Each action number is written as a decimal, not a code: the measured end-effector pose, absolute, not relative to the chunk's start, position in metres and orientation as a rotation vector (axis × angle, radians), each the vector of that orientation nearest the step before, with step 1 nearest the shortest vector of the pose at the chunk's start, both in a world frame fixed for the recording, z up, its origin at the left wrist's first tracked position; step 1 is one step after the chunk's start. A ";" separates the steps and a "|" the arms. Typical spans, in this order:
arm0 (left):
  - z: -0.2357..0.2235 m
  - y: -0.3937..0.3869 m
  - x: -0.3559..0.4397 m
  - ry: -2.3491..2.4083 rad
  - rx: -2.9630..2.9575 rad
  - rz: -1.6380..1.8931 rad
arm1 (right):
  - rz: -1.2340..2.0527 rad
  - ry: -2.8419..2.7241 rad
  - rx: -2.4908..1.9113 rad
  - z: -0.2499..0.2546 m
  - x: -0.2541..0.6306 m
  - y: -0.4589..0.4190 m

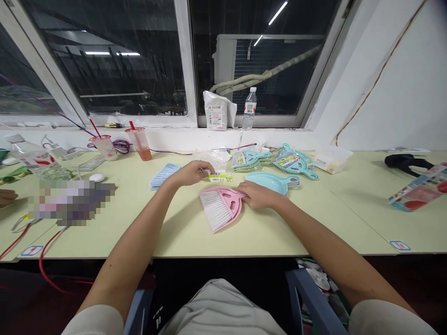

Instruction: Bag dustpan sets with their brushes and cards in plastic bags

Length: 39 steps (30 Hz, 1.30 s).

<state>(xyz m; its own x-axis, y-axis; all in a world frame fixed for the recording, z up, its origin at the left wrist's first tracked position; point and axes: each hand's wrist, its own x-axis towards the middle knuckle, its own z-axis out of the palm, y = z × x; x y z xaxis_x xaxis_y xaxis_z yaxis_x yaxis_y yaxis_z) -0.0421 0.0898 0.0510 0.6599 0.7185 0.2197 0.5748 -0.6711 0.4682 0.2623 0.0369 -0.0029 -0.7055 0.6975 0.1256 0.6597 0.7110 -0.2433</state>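
My right hand (pixel 256 194) grips the handle end of a small pink dustpan (pixel 230 190) with a white-bristled pink brush (pixel 220 209) nested in it. The set is tilted, bristles toward the table's front edge. My left hand (pixel 193 173) is closed, fingertips at a yellow-and-white label card (pixel 220 176) beyond the pan. A stack of blue-and-white cards (pixel 164 176) lies left of that hand. Past my right hand rests a light-blue dustpan (pixel 268 181), apparently stacked with others. Behind it are light-blue brush-and-dustpan sets (pixel 295 162) with labels, some in clear wrap.
Drink cups (pixel 139 144) with red straws and a large bottle (pixel 35 156) stand at the left. Another person's hand (pixel 7 197) rests at the far left edge. A tissue pack (pixel 331 159) lies at the back right, a black strap-like object (pixel 407 164) farther right.
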 end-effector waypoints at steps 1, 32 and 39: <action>0.056 0.082 -0.042 0.977 2.559 0.493 | 0.272 -2.707 -1.084 -0.003 0.262 0.037; 0.044 0.042 -0.007 0.848 2.831 0.070 | 0.262 -2.689 -1.051 -0.011 0.265 0.042; 0.030 0.051 -0.008 0.933 2.754 -0.023 | 0.247 -2.707 -1.036 -0.011 0.266 0.044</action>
<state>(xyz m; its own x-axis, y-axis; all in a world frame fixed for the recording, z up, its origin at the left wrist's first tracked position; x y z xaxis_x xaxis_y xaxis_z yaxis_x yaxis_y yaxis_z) -0.0075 0.0514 0.0302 0.7966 0.5980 -0.0891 0.6016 -0.7695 0.2144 0.2656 0.0436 -0.0112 -0.7230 0.6732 0.1550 0.6341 0.7358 -0.2378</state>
